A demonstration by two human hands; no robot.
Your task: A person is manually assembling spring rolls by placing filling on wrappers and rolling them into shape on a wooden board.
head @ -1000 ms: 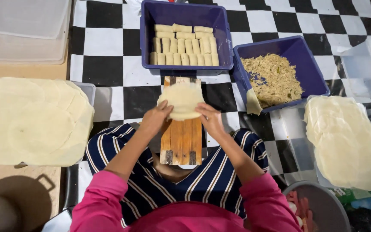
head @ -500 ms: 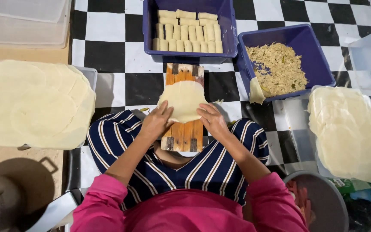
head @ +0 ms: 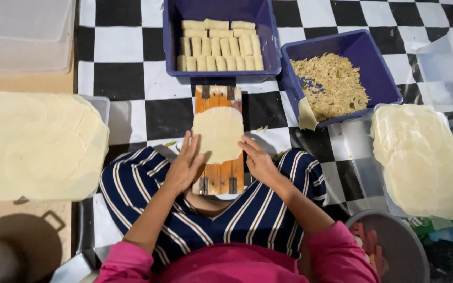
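board (head: 217,178): slatted wood | wrapper (head: 217,133): smooth, matt dough | tubs (head: 379,63): glossy blue plastic

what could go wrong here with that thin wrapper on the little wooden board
The wrapper looks very thin and both hands, left and right, press its lower edges, so it might tear or crease. The wooden board is narrow and seems to rest over the striped lap, so it may tip. The filling tub sits off to the right, so shreds could drop on the checkered floor.
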